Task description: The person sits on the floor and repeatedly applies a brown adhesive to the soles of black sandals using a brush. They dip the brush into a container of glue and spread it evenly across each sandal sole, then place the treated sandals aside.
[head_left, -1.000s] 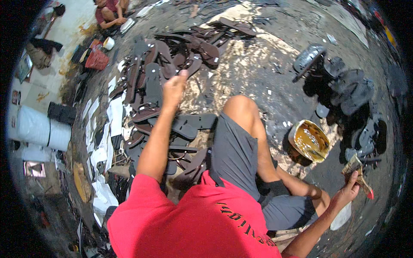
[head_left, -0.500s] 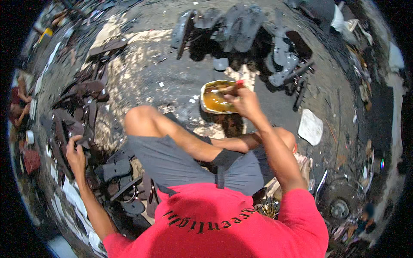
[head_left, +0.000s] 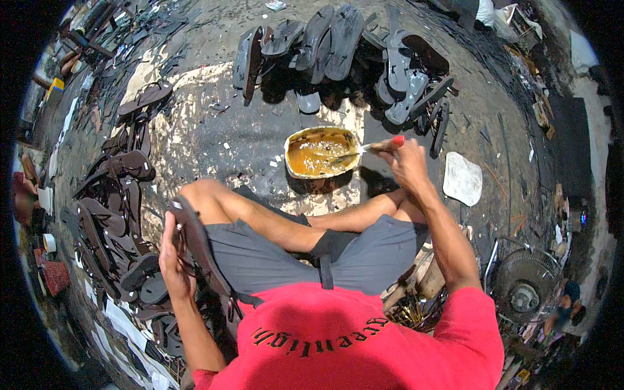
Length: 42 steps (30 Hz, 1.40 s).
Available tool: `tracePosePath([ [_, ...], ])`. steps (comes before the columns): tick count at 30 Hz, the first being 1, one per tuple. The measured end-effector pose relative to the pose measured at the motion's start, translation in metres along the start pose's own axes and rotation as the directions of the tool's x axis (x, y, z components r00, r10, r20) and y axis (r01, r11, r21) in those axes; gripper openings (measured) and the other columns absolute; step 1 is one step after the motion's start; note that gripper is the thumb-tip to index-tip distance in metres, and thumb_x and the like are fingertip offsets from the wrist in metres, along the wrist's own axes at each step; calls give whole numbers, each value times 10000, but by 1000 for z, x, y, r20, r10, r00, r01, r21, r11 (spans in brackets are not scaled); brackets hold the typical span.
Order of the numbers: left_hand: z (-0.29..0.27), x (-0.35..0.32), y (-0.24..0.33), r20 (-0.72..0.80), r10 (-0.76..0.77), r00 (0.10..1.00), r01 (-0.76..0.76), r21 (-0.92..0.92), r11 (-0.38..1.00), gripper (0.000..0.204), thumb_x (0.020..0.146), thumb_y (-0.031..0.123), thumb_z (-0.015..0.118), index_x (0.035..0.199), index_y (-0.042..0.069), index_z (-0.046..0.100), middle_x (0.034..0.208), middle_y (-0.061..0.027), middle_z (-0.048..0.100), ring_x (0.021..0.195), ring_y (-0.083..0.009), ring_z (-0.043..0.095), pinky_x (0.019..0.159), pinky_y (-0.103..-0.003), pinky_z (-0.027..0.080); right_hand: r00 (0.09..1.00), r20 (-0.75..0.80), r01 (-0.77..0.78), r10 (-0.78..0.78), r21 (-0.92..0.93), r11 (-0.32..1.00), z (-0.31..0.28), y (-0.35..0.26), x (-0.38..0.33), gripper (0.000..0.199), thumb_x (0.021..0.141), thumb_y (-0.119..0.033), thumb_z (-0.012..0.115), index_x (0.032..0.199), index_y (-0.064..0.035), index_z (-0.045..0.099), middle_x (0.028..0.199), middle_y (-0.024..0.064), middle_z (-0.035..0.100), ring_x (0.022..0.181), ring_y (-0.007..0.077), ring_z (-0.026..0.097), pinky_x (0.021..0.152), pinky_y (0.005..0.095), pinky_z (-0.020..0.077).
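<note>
The right hand point(head_left: 404, 159) is closed around the handle of a brush point(head_left: 364, 149), whose tip dips into the brown glue inside an oval tin point(head_left: 322, 153) standing on the floor point(head_left: 214, 136) in front of the crossed legs. The left hand point(head_left: 172, 257) grips a dark sandal sole point(head_left: 201, 250), held on edge against the left thigh. More soles lie heaped at the left point(head_left: 107, 214), and a row of them point(head_left: 338, 45) lies beyond the tin. A small fan point(head_left: 523, 292) stands at the right.

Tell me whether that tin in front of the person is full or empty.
Partly full: the tin holds a pool of amber-brown liquid across its bottom, below the rim. The brush in the right hand reaches into it.
</note>
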<state>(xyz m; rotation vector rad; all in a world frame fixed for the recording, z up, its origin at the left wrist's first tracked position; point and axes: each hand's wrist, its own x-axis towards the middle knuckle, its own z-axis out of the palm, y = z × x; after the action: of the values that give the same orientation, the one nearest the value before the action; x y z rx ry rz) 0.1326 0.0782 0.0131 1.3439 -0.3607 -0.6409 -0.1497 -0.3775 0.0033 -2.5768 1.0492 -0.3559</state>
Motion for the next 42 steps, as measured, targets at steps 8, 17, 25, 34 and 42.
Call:
tracePosePath([
  [8, 77, -25, -4, -51, 332, 942, -170, 780, 602, 993, 852, 149, 755, 1629, 24, 150, 1672, -173, 270, 1557, -325, 214, 1259, -466, 133, 998, 62, 16, -19, 45, 999, 100, -30, 30, 323, 867, -354, 777, 984, -53, 757, 989, 141, 743, 953, 330, 673, 868, 460, 506],
  [17, 94, -1, -15, 125, 168, 978, -125, 992, -14, 918, 777, 309, 849, 1560, 113, 413, 1643, -212, 301, 1507, -425, 265, 1160, -557, 286, 968, -243, 196, -61, 579, 791, 93, -16, 30, 175, 917, -119, 767, 1056, -15, 739, 1078, 66, 764, 1067, 160, 666, 940, 339, 508],
  [25, 107, 35, 18, -74, -190, 979, 182, -104, 978, 569, 995, 401, 635, 1400, 10, 552, 1296, -103, 651, 1130, -217, 641, 997, -365, 499, 947, -138, -193, 290, 474, 859, -10, -46, -4, 275, 920, -300, 732, 1082, -78, 735, 1042, 130, 721, 997, 316, 635, 853, 463, 495],
  [34, 190, 21, -28, 289, -208, 935, 355, -712, 606, 638, 1065, 551, 422, 1424, 32, 516, 1327, -147, 652, 1120, -240, 688, 909, -369, 590, 885, -431, 425, -175, 596, 681, 48, -184, -39, 265, 946, -131, 700, 1184, -14, 684, 1139, 159, 680, 1032, 327, 657, 908, 423, 512],
  [42, 183, 38, -19, 341, -75, 937, 319, -750, 579, 725, 1039, 640, 386, 1332, 18, 616, 1240, -155, 698, 1104, -288, 678, 1017, -437, 520, 908, -297, 408, -296, 789, 459, 18, -191, -43, 243, 908, -77, 705, 1142, -8, 693, 1161, 166, 694, 1111, 333, 664, 1025, 451, 504],
])
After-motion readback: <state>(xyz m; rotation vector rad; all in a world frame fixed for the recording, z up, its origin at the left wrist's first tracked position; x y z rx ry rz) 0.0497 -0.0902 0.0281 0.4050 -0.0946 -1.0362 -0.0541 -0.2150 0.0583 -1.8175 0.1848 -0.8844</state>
